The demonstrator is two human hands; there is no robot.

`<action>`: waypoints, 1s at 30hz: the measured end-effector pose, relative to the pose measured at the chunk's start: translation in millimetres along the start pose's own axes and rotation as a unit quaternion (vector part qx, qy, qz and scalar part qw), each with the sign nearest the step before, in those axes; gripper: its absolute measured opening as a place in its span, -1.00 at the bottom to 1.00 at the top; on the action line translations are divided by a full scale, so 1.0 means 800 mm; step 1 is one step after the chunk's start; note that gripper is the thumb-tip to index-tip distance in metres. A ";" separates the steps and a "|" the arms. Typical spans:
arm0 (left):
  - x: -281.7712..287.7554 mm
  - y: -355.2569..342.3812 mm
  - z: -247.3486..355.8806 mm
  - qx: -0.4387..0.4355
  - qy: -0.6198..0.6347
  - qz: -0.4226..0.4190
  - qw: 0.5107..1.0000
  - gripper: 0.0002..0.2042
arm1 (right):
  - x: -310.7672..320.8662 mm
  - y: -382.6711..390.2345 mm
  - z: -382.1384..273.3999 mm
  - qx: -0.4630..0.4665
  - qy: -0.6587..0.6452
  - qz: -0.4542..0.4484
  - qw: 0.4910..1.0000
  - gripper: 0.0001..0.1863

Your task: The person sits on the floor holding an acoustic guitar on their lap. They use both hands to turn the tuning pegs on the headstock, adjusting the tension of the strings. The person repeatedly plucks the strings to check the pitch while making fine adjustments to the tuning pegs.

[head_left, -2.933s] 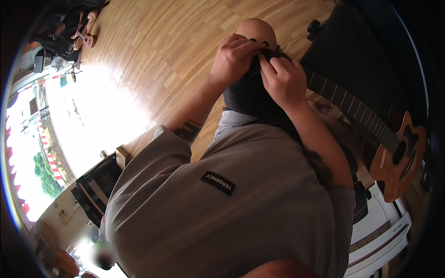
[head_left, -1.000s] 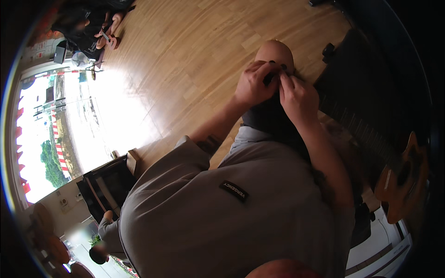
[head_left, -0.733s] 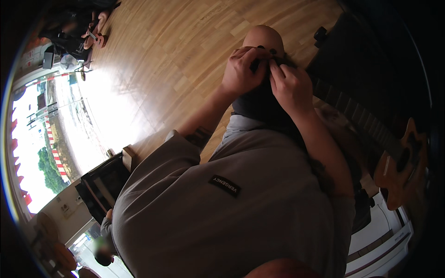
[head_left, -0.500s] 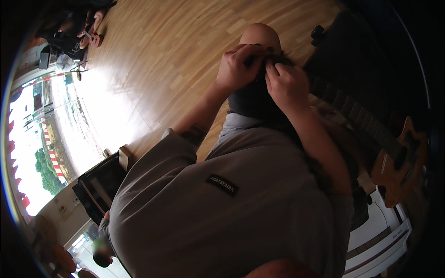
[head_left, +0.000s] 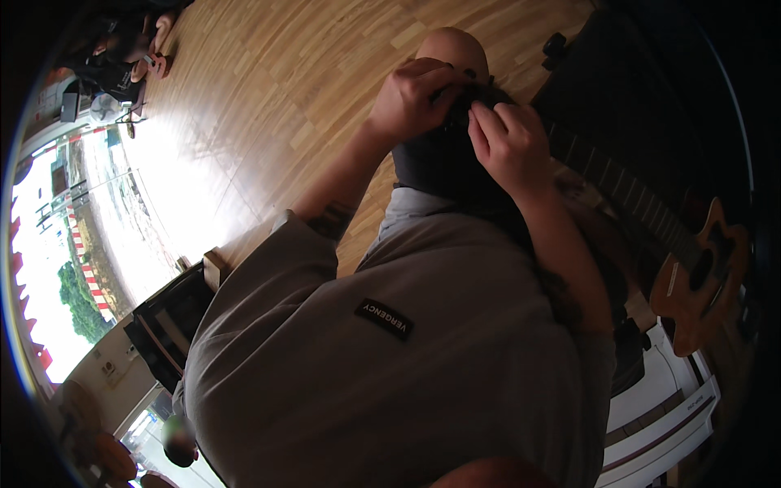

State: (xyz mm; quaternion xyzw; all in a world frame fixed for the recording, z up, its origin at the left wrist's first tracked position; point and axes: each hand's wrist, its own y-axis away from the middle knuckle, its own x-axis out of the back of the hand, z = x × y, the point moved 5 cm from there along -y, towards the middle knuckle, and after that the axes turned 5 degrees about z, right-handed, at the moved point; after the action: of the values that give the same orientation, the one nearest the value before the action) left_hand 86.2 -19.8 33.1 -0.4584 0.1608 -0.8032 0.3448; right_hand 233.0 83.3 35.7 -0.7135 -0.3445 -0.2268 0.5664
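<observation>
shifted slightly apart since earlier, one left hand (head_left: pixel 413 101) and one right hand (head_left: pixel 514 146) curl near one knee (head_left: pixel 452 45); what they grasp i cannot tell. one guitar (head_left: pixel 687 304) slants right of that knee.

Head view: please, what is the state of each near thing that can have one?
Left hand, fingers curled; grip hidden.
Right hand, fingers bent; grip unclear.
Dark piece at the hands, partly hidden.
Guitar, tilted, front showing, neck slanting toward the right hand.
Knee, bent, bare.
Shirt, worn, creased.
</observation>
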 end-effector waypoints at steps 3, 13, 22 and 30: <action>-0.001 0.002 0.003 0.003 -0.001 0.007 1.000 -0.81 | 0.012 -0.006 0.000 0.023 0.013 0.020 0.999 -0.88; -0.015 0.025 -0.032 0.170 0.133 0.016 0.976 -0.81 | 0.006 -0.015 0.015 -0.048 0.052 -0.013 0.997 -0.82; -0.020 0.031 -0.051 0.179 0.152 0.005 0.972 -0.76 | -0.012 -0.018 0.013 -0.050 0.036 -0.043 0.997 -0.84; -0.024 0.026 -0.045 0.174 0.144 -0.002 0.974 -0.81 | -0.019 -0.018 0.018 -0.072 0.019 -0.037 0.997 -0.90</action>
State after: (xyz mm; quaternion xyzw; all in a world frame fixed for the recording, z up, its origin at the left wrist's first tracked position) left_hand 70.8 -22.9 -9.5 -0.2713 0.0651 -0.8771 0.3910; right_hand 211.4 95.1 30.7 -0.7344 -0.3427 -0.2856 0.5116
